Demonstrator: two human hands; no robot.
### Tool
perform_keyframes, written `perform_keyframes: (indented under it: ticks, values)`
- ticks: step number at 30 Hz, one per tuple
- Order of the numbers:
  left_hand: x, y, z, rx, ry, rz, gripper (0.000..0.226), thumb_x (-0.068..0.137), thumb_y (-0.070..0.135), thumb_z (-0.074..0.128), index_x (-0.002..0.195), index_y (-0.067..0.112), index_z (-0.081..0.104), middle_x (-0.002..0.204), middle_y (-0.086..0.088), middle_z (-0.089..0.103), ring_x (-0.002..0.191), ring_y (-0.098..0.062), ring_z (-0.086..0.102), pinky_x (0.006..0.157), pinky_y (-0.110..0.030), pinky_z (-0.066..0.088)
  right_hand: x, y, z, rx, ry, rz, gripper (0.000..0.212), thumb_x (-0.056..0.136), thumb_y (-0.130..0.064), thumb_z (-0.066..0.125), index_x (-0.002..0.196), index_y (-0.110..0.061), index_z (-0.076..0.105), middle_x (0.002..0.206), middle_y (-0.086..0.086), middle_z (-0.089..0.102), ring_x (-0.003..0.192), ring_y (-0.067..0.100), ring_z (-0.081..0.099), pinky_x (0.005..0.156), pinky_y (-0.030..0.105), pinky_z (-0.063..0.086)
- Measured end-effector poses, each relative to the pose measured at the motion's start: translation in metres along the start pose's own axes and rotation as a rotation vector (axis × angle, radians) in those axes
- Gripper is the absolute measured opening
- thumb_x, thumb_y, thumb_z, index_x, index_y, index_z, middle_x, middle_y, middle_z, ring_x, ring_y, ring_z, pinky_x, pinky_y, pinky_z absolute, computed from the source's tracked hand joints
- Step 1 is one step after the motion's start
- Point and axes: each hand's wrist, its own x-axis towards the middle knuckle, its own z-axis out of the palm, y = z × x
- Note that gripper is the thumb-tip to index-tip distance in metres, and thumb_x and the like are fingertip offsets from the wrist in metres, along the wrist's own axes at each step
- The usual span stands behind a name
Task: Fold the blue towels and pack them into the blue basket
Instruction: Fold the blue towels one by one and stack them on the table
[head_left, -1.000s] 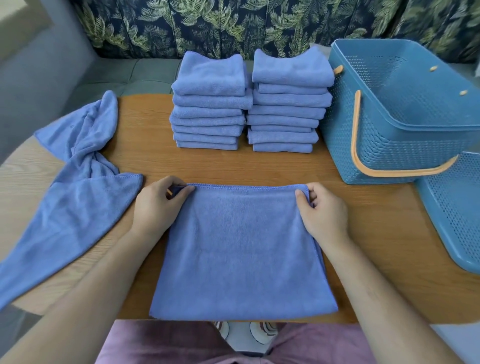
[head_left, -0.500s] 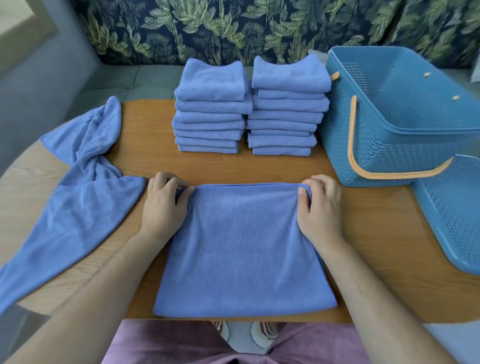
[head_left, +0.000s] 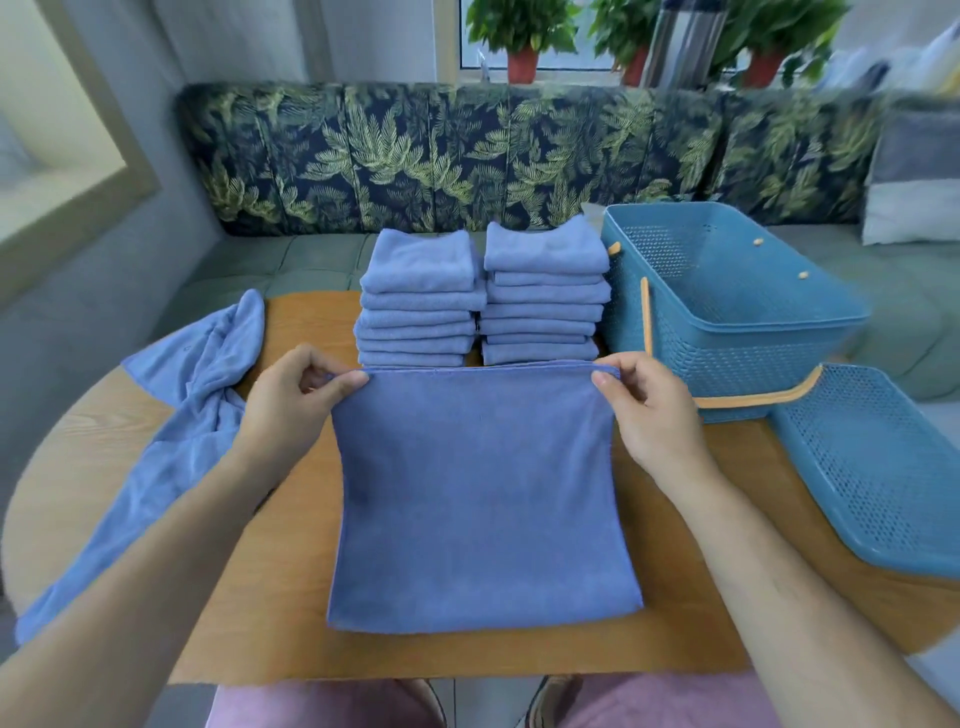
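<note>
Head view: a person sits at a wooden tabletop (head_left: 291, 597) with a blue towel (head_left: 478, 499) folded flat in front of them; the left hand (head_left: 291, 410) pinches the towel's far left corner between thumb and fingers; the right hand (head_left: 649, 415) pinches the far right corner the same way; each grip is closed on the towel's far edge, which is lifted off the wood and drawn taut between the hands, hiding the foot of the piles behind it; the near part of the towel lies on the tabletop, close to its front edge; beyond it stand a left stack (head_left: 418, 306) and a right stack (head_left: 543, 296) of folded blue towels, side by side; the blue basket (head_left: 727, 358) stands just beside the right stack, its orange handle (head_left: 645, 317) folded down along its side; a second perforated blue tray (head_left: 872, 467) lies near the basket at the right edge; an unfolded towel (head_left: 171, 426) lies crumpled across the left of the tabletop, trailing over its rim; a leaf-print sofa (head_left: 467, 156) runs behind.
</note>
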Motion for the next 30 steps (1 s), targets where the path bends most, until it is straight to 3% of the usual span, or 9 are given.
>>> perform_keyframes:
  ticks: [3, 7, 10, 13, 15, 21, 24, 27, 30]
  values:
    - [0.020, 0.026, -0.017, 0.027, 0.001, 0.078, 0.015, 0.085, 0.030, 0.079, 0.084, 0.037, 0.066, 0.080, 0.003, 0.065, 0.064, -0.006, 0.053, 0.059, -0.011, 0.041, 0.022, -0.029, -0.012, -0.012, 0.015, -0.041, 0.013, 0.095, -0.015, 0.069, 0.103, -0.025, 0.068, 0.090, -0.007, 0.071, 0.077, -0.003, 0.061, 0.073, 0.017, 0.044]
    - [0.048, 0.062, -0.036, 0.152, 0.035, 0.205, 0.012, 0.090, 0.022, 0.074, 0.102, 0.025, 0.073, 0.089, 0.008, 0.069, 0.079, -0.005, 0.060, 0.075, -0.011, 0.045, 0.052, -0.071, -0.025, 0.016, 0.021, -0.047, 0.026, 0.093, -0.012, 0.072, 0.116, -0.023, 0.069, 0.101, -0.006, 0.071, 0.084, -0.013, 0.061, 0.075, 0.002, 0.040]
    - [0.060, 0.083, -0.047, 0.153, 0.069, 0.276, 0.014, 0.091, 0.018, 0.071, 0.090, 0.032, 0.070, 0.088, 0.012, 0.070, 0.082, -0.004, 0.062, 0.082, -0.028, 0.051, 0.065, -0.098, -0.035, -0.007, 0.059, -0.089, 0.016, 0.092, -0.010, 0.071, 0.097, -0.026, 0.072, 0.096, -0.008, 0.071, 0.084, -0.007, 0.062, 0.072, 0.008, 0.043]
    - [0.058, 0.097, -0.055, 0.131, 0.102, 0.326, 0.023, 0.092, 0.015, 0.069, 0.083, 0.035, 0.063, 0.085, 0.011, 0.068, 0.075, 0.004, 0.058, 0.070, -0.009, 0.042, 0.067, -0.116, -0.045, -0.008, 0.066, -0.132, 0.021, 0.093, -0.011, 0.069, 0.090, -0.031, 0.069, 0.093, -0.013, 0.070, 0.087, -0.002, 0.063, 0.076, 0.018, 0.045]
    - [0.045, 0.102, -0.057, 0.107, 0.097, 0.345, 0.020, 0.094, 0.013, 0.067, 0.086, 0.031, 0.062, 0.088, 0.007, 0.069, 0.079, -0.002, 0.060, 0.070, -0.010, 0.043, 0.059, -0.120, -0.051, 0.009, 0.048, -0.143, 0.020, 0.093, -0.009, 0.068, 0.091, -0.029, 0.070, 0.096, -0.011, 0.073, 0.087, -0.002, 0.063, 0.079, 0.022, 0.046]
    - [-0.022, 0.061, -0.049, 0.033, -0.090, 0.307, 0.008, 0.098, 0.014, 0.063, 0.096, 0.022, 0.063, 0.092, 0.003, 0.070, 0.090, -0.008, 0.065, 0.083, -0.025, 0.050, -0.013, -0.073, -0.057, -0.083, -0.090, -0.041, 0.019, 0.092, -0.011, 0.072, 0.093, -0.030, 0.073, 0.098, -0.015, 0.075, 0.083, 0.006, 0.065, 0.076, 0.022, 0.046]
    - [-0.064, 0.018, -0.036, 0.082, -0.192, 0.222, 0.006, 0.097, 0.017, 0.064, 0.098, 0.023, 0.064, 0.095, 0.006, 0.070, 0.095, -0.010, 0.065, 0.086, -0.027, 0.049, -0.063, -0.032, -0.049, -0.142, -0.158, 0.036, 0.029, 0.088, -0.010, 0.076, 0.091, -0.039, 0.073, 0.093, -0.013, 0.074, 0.087, 0.001, 0.065, 0.086, 0.022, 0.048]
    - [-0.097, -0.017, -0.021, 0.072, -0.265, 0.133, 0.021, 0.094, 0.010, 0.066, 0.094, 0.031, 0.063, 0.091, 0.013, 0.070, 0.090, -0.005, 0.066, 0.082, -0.016, 0.047, -0.109, 0.003, -0.039, -0.242, -0.226, 0.107, 0.035, 0.088, -0.012, 0.077, 0.094, -0.046, 0.071, 0.102, -0.015, 0.068, 0.099, -0.007, 0.060, 0.094, 0.015, 0.043]
    - [-0.116, -0.029, -0.013, 0.093, -0.283, 0.096, 0.020, 0.094, 0.005, 0.067, 0.089, 0.024, 0.063, 0.088, 0.022, 0.068, 0.084, 0.005, 0.064, 0.079, -0.004, 0.041, -0.134, 0.016, -0.036, -0.252, -0.276, 0.170, 0.021, 0.089, -0.016, 0.076, 0.095, -0.036, 0.075, 0.107, -0.017, 0.067, 0.102, -0.011, 0.057, 0.092, 0.008, 0.039]
